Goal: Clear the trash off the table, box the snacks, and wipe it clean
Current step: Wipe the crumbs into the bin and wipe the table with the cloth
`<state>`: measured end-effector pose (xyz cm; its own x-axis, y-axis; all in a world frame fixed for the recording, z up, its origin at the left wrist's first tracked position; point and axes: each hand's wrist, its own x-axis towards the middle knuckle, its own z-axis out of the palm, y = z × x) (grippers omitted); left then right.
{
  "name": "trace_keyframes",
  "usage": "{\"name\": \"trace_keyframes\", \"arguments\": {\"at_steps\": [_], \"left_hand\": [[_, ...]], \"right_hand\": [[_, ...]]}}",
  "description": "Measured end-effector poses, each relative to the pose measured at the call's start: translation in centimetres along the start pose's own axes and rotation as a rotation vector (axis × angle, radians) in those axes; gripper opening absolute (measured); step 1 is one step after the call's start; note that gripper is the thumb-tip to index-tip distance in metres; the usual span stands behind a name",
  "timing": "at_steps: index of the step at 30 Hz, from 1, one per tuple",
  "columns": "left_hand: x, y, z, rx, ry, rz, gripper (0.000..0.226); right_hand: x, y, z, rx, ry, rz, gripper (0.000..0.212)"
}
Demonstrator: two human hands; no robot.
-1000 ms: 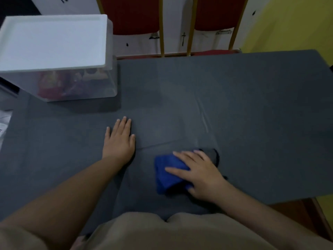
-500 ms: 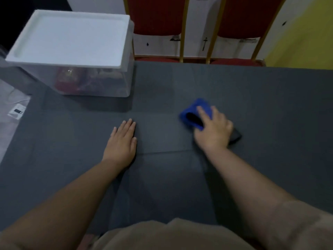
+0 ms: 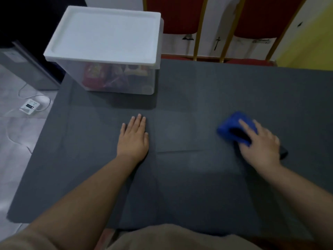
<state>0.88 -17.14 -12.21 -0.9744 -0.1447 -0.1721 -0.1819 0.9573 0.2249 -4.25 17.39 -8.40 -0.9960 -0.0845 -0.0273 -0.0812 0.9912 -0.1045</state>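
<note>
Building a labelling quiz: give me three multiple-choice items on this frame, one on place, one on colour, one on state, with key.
1. Where on the table does the storage box stand?
A. far left corner
B. near right corner
C. centre

2. What colour is the cloth under the right hand?
A. red
B. blue
C. white

3. How is the left hand?
A. gripping the cloth
B. lifting the lid
C. flat on the table

Key: 1 A, the box sits at the far left edge. 2 B, the cloth shows blue. 3 C, its fingers lie straight, palm down, holding nothing.
</note>
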Motion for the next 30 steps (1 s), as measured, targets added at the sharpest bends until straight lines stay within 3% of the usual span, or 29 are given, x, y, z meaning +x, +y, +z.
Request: {"name": "trace_keyframes", "arguments": {"at_steps": [1, 3, 5, 8, 10, 12, 16, 20, 24, 27, 30], "left_hand": [[0.1, -0.2, -0.1, -0.009, -0.009, 0.011, 0.055], [0.1, -0.5, -0.5, -0.023, -0.035, 0.036, 0.056], [0.2, -0.9, -1.0, -0.020, -0.058, 0.068, 0.057], [0.5, -1.2, -1.4, -0.039, -0.078, 0.086, 0.057], [0.6, -0.7, -1.4, -0.078, -0.086, 0.058, 0.056], [0.7, 0.1, -1.2, -0.079, -0.104, 0.036, 0.055], [1.0, 2.0, -0.6, -0.029, -0.137, 0.075, 0.060], [1.9, 4.6, 0.1, 0.024, -0.154, 0.067, 0.068], [2.7, 7.8, 1.0, 0.021, -0.123, -0.075, 0.073], [2.9, 9.5, 1.5, 0.001, -0.087, -0.182, 0.075], [3.0, 10.5, 2.0, 0.009, -0.054, -0.253, 0.075]], "right_hand": [[1.5, -1.7, 0.0, 0.013, -0.014, 0.184, 0.064], [3.5, -6.0, 0.6, -0.010, -0.010, 0.301, 0.067], [4.0, -10.7, 1.1, -0.019, -0.003, 0.175, 0.068], [0.9, -15.9, 2.4, -0.004, -0.030, -0.172, 0.069], [-2.6, -17.0, 2.9, 0.036, -0.071, -0.377, 0.072], [-6.1, -15.3, 3.3, 0.017, -0.115, -0.453, 0.076], [-10.4, -6.1, 1.9, 0.038, -0.075, -0.243, 0.070], [-9.0, 4.3, 0.2, 0.022, 0.010, 0.248, 0.062], [-0.1, 9.2, -1.5, 0.011, 0.054, 0.684, 0.061], [7.0, 6.6, -0.8, -0.025, 0.061, 0.637, 0.062], [10.4, 0.5, 0.6, -0.019, 0.038, 0.290, 0.065]]}}
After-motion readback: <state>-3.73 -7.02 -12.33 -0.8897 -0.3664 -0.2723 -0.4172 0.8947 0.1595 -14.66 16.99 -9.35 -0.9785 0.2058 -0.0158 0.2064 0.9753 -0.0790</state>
